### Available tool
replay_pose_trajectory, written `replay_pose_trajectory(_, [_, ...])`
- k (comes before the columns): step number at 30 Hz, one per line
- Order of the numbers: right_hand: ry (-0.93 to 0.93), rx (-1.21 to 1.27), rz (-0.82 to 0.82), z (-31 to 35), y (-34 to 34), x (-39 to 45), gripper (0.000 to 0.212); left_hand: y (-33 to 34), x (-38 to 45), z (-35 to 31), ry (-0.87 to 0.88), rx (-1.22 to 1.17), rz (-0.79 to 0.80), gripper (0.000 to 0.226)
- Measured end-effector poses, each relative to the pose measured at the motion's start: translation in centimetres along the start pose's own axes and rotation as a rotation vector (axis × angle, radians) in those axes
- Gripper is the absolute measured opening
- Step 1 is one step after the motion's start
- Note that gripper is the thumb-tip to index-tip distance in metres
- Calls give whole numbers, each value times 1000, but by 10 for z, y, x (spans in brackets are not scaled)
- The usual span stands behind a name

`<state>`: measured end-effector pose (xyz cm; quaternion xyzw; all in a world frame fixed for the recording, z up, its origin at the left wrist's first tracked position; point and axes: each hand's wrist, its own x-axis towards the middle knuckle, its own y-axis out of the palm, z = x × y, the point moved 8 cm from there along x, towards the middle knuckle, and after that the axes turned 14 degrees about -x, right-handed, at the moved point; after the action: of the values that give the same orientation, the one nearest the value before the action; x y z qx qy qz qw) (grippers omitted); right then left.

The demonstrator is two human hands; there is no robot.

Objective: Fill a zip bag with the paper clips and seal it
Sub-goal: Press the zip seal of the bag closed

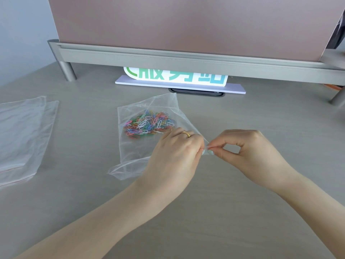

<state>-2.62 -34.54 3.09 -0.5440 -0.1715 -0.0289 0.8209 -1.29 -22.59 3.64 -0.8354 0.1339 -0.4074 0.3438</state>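
Note:
A clear zip bag lies on the grey desk, with a heap of coloured paper clips inside its far half. My left hand, with a gold ring, rests over the bag's near right part and pinches its right corner. My right hand pinches the same corner from the right with thumb and forefinger. The two sets of fingertips meet at the bag's edge. The near left end of the bag's mouth curls up off the desk.
A stack of spare clear zip bags lies at the left edge. At the back stands a partition on a metal rail with legs, a white sign with green letters under it, and a cable slot.

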Motion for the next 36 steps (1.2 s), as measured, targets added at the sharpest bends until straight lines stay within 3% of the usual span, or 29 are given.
replay_pose_trajectory(4, [-18,-39,-21,3,1,-1,8,0,-3,0,-36,-22,-21,11])
replay_pose_trajectory(11, [-20,-122,-102,3,-6,-2,11,-4,1,6,-39,-6,4,25])
replay_pose_trajectory(16, [-24,-61,-63,-2,-6,0,9,-12,2,5,-29,6,-37,24])
replay_pose_trajectory(25, [-168,-54,-91,10,3,0,27,-1,-2,0,1,-8,11,14])
replay_pose_trajectory(36, [-190,-114,-150,12,13,-4,23,5,-5,2,-7,22,26,12])
